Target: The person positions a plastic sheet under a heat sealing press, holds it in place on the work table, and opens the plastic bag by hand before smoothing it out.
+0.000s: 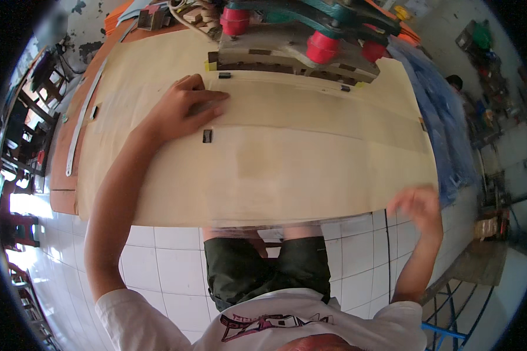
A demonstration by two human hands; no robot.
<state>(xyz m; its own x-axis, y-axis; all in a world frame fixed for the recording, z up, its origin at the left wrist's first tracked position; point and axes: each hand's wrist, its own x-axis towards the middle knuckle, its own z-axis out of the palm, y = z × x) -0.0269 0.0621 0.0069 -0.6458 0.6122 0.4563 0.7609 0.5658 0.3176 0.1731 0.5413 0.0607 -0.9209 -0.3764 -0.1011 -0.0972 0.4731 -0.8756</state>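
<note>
My left hand (194, 107) rests on a wide cream-coloured sheet (140, 193) covering the table, thumb and forefinger apart and pointing right. A small black block (207, 136) sits just below its fingertips, and another black block (225, 75) lies above them. Thin, clear plastic film (287, 169) appears to lie over the middle of the sheet, its near edge overhanging my lap. At the near right corner my right hand (418, 207) is raised near the sheet's edge, smeared by motion; whether it holds anything is unclear.
Across the far side stands a green machine frame (316, 14) with red cylinders (323, 47) above a metal plate (263, 52). A steel ruler (85, 117) lies at the left. Blue plastic (442, 111) drapes the right side. A blue metal frame (448, 330) stands lower right.
</note>
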